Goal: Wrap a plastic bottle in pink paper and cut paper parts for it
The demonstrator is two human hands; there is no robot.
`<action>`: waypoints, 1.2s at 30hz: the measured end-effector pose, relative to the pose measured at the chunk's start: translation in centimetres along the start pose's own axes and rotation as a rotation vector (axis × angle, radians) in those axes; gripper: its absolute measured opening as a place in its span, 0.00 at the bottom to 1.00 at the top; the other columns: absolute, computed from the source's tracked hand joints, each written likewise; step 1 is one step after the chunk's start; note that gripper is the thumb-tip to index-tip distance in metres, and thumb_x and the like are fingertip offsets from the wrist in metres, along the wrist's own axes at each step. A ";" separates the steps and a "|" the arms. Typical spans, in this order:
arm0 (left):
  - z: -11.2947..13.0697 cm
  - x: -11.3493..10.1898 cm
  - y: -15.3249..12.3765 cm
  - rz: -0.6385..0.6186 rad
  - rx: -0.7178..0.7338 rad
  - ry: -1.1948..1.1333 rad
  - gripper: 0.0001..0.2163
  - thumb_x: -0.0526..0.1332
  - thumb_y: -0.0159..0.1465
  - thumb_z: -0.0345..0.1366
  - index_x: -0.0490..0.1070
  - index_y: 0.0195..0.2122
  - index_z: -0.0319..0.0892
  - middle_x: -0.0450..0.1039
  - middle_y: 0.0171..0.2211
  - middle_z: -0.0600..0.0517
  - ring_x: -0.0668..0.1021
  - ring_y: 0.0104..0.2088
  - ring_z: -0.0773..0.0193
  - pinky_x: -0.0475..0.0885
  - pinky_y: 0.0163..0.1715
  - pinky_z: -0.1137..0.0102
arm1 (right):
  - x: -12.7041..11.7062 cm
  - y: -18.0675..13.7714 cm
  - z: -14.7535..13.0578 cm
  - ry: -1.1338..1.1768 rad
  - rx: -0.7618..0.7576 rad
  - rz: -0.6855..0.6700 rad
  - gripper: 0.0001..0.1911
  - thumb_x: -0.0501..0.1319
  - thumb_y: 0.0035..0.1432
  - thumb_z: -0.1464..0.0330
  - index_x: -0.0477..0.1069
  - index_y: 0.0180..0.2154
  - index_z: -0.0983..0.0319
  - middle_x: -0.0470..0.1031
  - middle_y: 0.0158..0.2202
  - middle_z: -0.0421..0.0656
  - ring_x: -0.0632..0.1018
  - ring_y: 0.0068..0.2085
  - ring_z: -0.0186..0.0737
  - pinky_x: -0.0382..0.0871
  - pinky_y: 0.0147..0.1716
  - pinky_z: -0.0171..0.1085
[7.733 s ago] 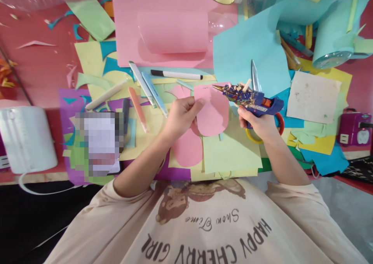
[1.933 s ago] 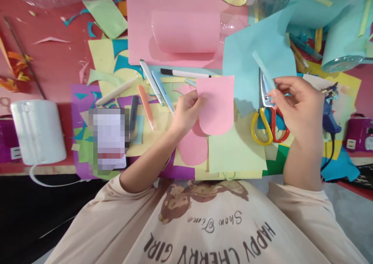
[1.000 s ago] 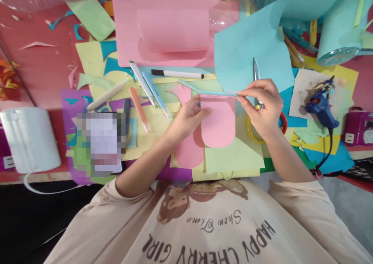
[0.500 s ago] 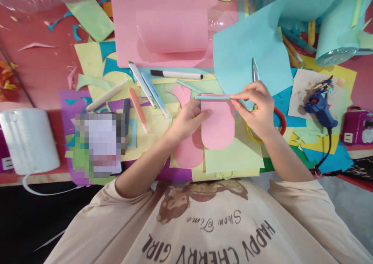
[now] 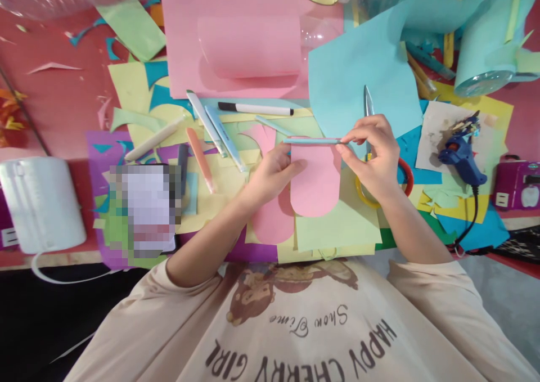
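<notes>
My left hand (image 5: 278,171) grips the left edge of a pink paper piece (image 5: 315,185) with a rounded lower end, thumb on its face. Along the top edge of that piece lies a thin light-blue paper strip (image 5: 314,141). Its right end is pinched between the thumb and fingers of my right hand (image 5: 373,154). Partly under my right hand are scissors (image 5: 405,178) with red and yellow handles, the blade pointing away from me. Another pink paper cutout (image 5: 274,224) lies beneath my left wrist, over pale yellow and green sheets.
Several markers, among them an orange one (image 5: 200,160) and a black-capped one (image 5: 255,108), lie left of centre. A blue glue gun (image 5: 462,157) rests at right. Behind are a pink-wrapped cylinder (image 5: 251,44) and a blue sheet (image 5: 358,67). A phone (image 5: 147,207) lies at left.
My right hand has shifted slightly to the right along the blue strip. My left hand stays in place on the pink paper.
</notes>
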State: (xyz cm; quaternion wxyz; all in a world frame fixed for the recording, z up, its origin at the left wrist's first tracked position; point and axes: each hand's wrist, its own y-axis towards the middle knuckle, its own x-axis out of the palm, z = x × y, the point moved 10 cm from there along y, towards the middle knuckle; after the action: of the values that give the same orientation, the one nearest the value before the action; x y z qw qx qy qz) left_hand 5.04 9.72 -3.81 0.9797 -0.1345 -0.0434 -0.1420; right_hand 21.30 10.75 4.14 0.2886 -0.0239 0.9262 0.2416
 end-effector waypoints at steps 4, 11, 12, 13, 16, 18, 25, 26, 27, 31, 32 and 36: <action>-0.2 -0.3 -0.1 0.021 -0.001 0.015 0.06 0.63 0.57 0.36 0.69 0.34 0.42 0.67 0.24 0.57 0.74 0.24 0.68 0.71 0.27 0.72 | 0.8 -0.1 1.2 0.208 0.133 -0.041 0.11 0.64 0.57 0.64 0.67 0.42 0.54 0.71 0.41 0.40 0.75 0.40 0.36 0.73 0.38 0.40; 0.5 1.4 -0.4 -0.119 -0.017 0.040 0.13 0.65 0.57 0.41 0.71 0.41 0.42 0.70 0.24 0.56 0.74 0.24 0.67 0.70 0.23 0.73 | 2.8 -0.9 2.5 0.492 0.389 -0.135 0.14 0.65 0.56 0.61 0.66 0.43 0.55 0.73 0.33 0.35 0.77 0.36 0.32 0.74 0.35 0.35; 0.7 1.4 -0.4 -0.123 -0.025 0.025 0.16 0.66 0.56 0.43 0.71 0.43 0.43 0.72 0.26 0.55 0.75 0.25 0.66 0.70 0.24 0.73 | 2.9 -0.9 2.4 0.504 0.395 -0.135 0.15 0.66 0.55 0.61 0.66 0.43 0.55 0.73 0.32 0.35 0.77 0.36 0.32 0.73 0.35 0.35; 0.9 1.3 -0.4 -0.116 -0.033 0.011 0.18 0.67 0.55 0.45 0.71 0.45 0.44 0.74 0.29 0.54 0.76 0.27 0.66 0.71 0.24 0.73 | 2.9 -0.9 2.3 0.514 0.394 -0.137 0.15 0.66 0.55 0.61 0.65 0.43 0.55 0.73 0.32 0.35 0.77 0.36 0.32 0.73 0.36 0.35; 1.5 0.5 -0.3 -0.049 -0.020 0.033 0.23 0.69 0.51 0.49 0.73 0.45 0.44 0.77 0.40 0.50 0.79 0.33 0.63 0.73 0.30 0.72 | 3.3 -1.1 1.9 0.514 0.380 -0.169 0.15 0.65 0.55 0.62 0.65 0.44 0.56 0.73 0.33 0.36 0.77 0.38 0.33 0.73 0.39 0.36; 1.9 0.0 -0.3 -0.016 0.013 0.099 0.22 0.71 0.49 0.50 0.76 0.41 0.43 0.79 0.42 0.48 0.80 0.38 0.60 0.74 0.35 0.71 | 3.6 -1.3 1.6 0.513 0.367 -0.200 0.16 0.65 0.56 0.62 0.65 0.44 0.56 0.74 0.34 0.37 0.77 0.39 0.33 0.73 0.41 0.37; 1.8 -0.6 -0.2 0.066 0.045 0.199 0.16 0.71 0.50 0.49 0.80 0.33 0.43 0.81 0.37 0.49 0.81 0.39 0.58 0.75 0.38 0.70 | 4.6 -1.7 1.3 0.552 0.380 -0.270 0.15 0.65 0.56 0.62 0.69 0.44 0.58 0.75 0.38 0.39 0.77 0.42 0.34 0.72 0.43 0.36; 1.8 -0.7 -0.3 0.075 0.048 0.196 0.17 0.71 0.49 0.49 0.80 0.33 0.43 0.82 0.36 0.49 0.81 0.38 0.58 0.75 0.38 0.70 | 4.6 -1.8 1.3 0.550 0.391 -0.279 0.14 0.65 0.55 0.63 0.70 0.44 0.58 0.75 0.38 0.40 0.77 0.42 0.34 0.72 0.42 0.36; 1.9 -0.7 -0.3 0.083 0.049 0.194 0.17 0.71 0.49 0.49 0.80 0.34 0.42 0.82 0.36 0.49 0.81 0.38 0.58 0.75 0.38 0.70 | 4.7 -1.8 1.3 0.543 0.400 -0.286 0.13 0.66 0.55 0.63 0.71 0.42 0.59 0.75 0.38 0.40 0.77 0.41 0.34 0.72 0.41 0.35; 2.0 -0.9 -0.4 0.098 0.053 0.199 0.16 0.71 0.49 0.48 0.81 0.33 0.42 0.82 0.34 0.50 0.81 0.36 0.59 0.75 0.35 0.71 | 4.6 -1.7 1.4 0.471 0.421 -0.279 0.08 0.65 0.55 0.62 0.74 0.34 0.60 0.76 0.33 0.39 0.75 0.35 0.33 0.69 0.34 0.33; 2.0 -0.9 -0.4 0.099 0.049 0.198 0.16 0.71 0.49 0.48 0.81 0.33 0.42 0.82 0.35 0.49 0.81 0.37 0.59 0.75 0.36 0.71 | 4.5 -1.7 1.4 0.454 0.421 -0.275 0.08 0.65 0.55 0.62 0.74 0.33 0.60 0.75 0.31 0.38 0.75 0.34 0.33 0.68 0.32 0.33; 1.9 -1.1 -0.4 0.098 0.040 0.147 0.16 0.72 0.49 0.46 0.81 0.36 0.44 0.82 0.39 0.49 0.81 0.41 0.57 0.76 0.40 0.70 | 4.1 -1.7 1.6 0.417 0.399 -0.238 0.08 0.65 0.55 0.62 0.75 0.32 0.60 0.74 0.28 0.37 0.72 0.30 0.32 0.65 0.28 0.33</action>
State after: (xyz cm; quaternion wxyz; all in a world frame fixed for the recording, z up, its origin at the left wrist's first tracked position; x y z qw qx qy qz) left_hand 3.84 10.20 -1.99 0.9885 -0.1060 0.0325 -0.1027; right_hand 18.98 10.39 0.03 0.1179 -0.1241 0.9852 0.0092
